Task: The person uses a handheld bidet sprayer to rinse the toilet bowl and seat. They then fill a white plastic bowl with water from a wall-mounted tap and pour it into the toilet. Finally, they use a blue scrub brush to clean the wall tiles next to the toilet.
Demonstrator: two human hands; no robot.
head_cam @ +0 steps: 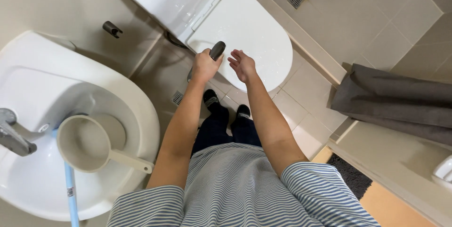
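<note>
My left hand (205,64) grips a dark grey hand-held spray head (217,49), pointed toward the closed white toilet lid (254,39). Its hose runs down and back behind my wrist. My right hand (243,65) hovers open just to the right of the spray head, fingers spread, above the front edge of the lid. Water drops glisten on the lid. Both arms reach forward from my striped shirt, and my feet in black slippers stand on the tiled floor in front of the toilet.
A white washbasin (136,100) at the left holds a beige plastic dipper (87,143), with a grey tap (12,135) and a light blue stick (70,194). A wall holder (112,29) sits behind. Grey towel (400,100) lies at right; floor drains (177,97) nearby.
</note>
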